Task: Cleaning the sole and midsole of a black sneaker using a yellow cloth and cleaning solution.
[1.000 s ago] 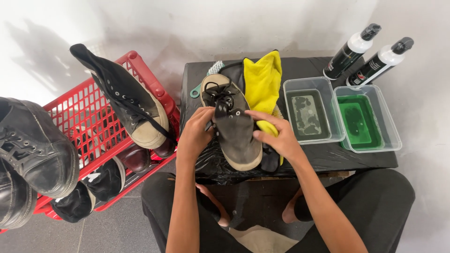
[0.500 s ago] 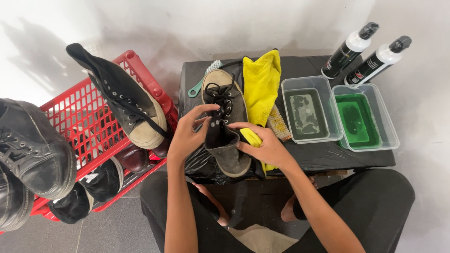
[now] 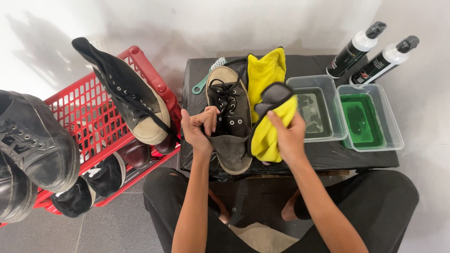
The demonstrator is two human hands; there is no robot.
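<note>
The person sits before a small black table, and a grey lace-up shoe lies on it with its long axis running from 12 o'clock, where the pale toe points away, down to 6 o'clock, where the heel hangs over the near table edge. The left hand is closed on the shoe's collar from the 9 o'clock side, fingers curled over the rim into the opening. The right hand sits just beside the shoe at 3 o'clock, closed around a bunched yellow cloth with a dark grey patch on top; the cloth touches the shoe's side. Both hands lie about level with the shoe's rear half, but the left is the one on it, while the right reaches it only through the cloth. A second yellow cloth lies at 12 o'clock of the right hand, next to a green-handled brush. Toward 3 o'clock stand two clear tubs, one holding murky liquid and one green, with two spray bottles beyond them. At 9 o'clock a red basket holds dark shoes and boots.
</note>
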